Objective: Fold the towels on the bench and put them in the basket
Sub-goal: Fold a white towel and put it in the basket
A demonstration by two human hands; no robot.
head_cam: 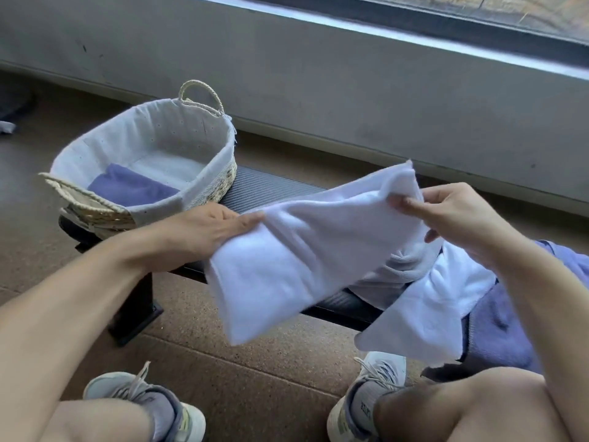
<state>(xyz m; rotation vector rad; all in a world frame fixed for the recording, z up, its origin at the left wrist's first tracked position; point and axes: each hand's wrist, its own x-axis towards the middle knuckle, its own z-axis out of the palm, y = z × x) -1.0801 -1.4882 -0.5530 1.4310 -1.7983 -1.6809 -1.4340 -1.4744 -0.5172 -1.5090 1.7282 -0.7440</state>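
A white towel [296, 260] hangs in the air above the dark bench [264, 186], held between both hands. My left hand [207, 229] grips its left edge and my right hand [459, 215] pinches its upper right corner. More towels lie piled on the right part of the bench: a white one [427, 314] draped over the front edge and a purple one [506, 333] beside it. The woven basket [220, 183] with a pale cloth lining stands on the bench's left end. A folded purple towel [130, 186] lies inside it.
A grey wall [318, 74] runs behind the bench, with a window ledge above. The floor is brown. My knees and two grey sneakers [149, 403] sit in front of the bench. A bench leg [137, 307] stands below the left end.
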